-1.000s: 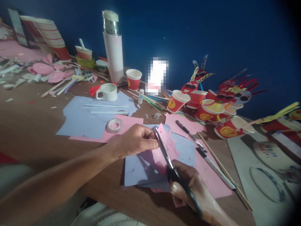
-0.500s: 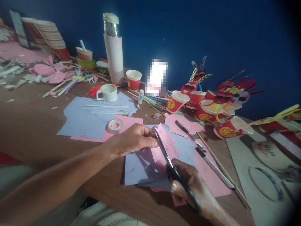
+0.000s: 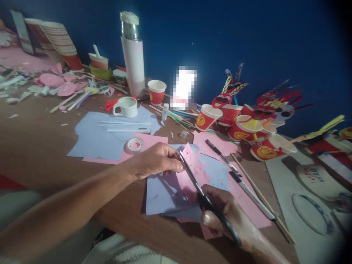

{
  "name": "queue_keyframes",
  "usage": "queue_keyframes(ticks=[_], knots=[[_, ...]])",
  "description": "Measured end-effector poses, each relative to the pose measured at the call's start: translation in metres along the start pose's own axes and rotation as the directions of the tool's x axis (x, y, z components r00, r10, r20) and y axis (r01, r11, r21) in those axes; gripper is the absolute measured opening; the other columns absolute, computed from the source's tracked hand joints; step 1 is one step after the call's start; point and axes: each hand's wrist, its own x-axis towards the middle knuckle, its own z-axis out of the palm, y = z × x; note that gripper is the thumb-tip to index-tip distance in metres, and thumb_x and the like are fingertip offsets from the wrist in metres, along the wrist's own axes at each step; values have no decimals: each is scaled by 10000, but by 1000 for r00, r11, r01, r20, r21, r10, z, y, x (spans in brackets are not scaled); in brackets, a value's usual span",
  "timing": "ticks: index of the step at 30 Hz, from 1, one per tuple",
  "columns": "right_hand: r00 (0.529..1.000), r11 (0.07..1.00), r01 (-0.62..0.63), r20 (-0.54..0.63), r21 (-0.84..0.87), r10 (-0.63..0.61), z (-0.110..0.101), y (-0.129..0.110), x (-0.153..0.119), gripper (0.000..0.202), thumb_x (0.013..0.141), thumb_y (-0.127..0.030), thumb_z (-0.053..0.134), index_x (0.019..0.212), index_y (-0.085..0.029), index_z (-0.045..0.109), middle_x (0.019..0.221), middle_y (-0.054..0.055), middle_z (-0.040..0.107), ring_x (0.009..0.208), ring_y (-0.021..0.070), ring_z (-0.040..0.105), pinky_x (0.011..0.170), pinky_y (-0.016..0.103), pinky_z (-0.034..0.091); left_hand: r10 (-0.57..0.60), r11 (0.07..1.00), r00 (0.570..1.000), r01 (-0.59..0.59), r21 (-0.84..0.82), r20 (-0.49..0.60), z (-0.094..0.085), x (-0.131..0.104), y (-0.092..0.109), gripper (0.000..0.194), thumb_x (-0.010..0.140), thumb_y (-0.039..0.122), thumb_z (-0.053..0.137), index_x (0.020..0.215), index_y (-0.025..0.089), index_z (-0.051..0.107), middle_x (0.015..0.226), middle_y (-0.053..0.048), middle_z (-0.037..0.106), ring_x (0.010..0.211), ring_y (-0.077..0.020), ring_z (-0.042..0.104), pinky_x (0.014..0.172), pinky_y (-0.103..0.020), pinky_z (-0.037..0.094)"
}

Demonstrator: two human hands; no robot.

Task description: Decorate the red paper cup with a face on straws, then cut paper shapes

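Note:
My right hand (image 3: 220, 211) is closed on the black handles of a pair of scissors (image 3: 192, 176). The blades point up and left, over a pink paper piece (image 3: 196, 165) with a jagged outline and drawn marks. By the blade tips, my left hand (image 3: 162, 161) is pinched; what lies between its fingertips is too small to make out. Under both hands lie blue paper sheets (image 3: 162, 200). A white tape roll (image 3: 134, 145) rests on pink paper just left of my left hand.
Pens (image 3: 251, 196) and a thin wooden stick (image 3: 261, 198) lie at the right. Red paper cups (image 3: 207, 118) with paper faces stand behind. A flask (image 3: 133, 66), a mug (image 3: 125, 107) and paper scraps (image 3: 49, 80) are towards the back left.
The scissor handles and my right hand have shifted slightly right and down. My left hand has moved a little left and stays pinched near the blade tips.

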Motion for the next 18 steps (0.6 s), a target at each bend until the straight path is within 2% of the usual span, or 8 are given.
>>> queue_keyframes(ticks=[10, 18], knots=[[999, 995, 4, 49, -97, 1, -14, 2, -3, 474, 642, -573, 685, 750, -148, 505, 577, -61, 413, 467, 48, 305, 392, 155, 255, -17, 1000, 999, 17, -14, 27, 0, 3, -1, 89, 618, 204, 628, 635, 118, 643, 513, 40, 514, 498, -68, 430, 495, -197, 326], [999, 995, 2, 44, -95, 2, -17, 5, -3, 447, 654, -538, 696, 746, -144, 507, 585, -57, 420, 480, 52, 310, 391, 155, 259, -21, 1000, 999, 21, 19, 32, 0, 3, -2, 97, 629, 211, 627, 648, 117, 644, 540, 33, 529, 512, -72, 441, 505, -201, 333]])
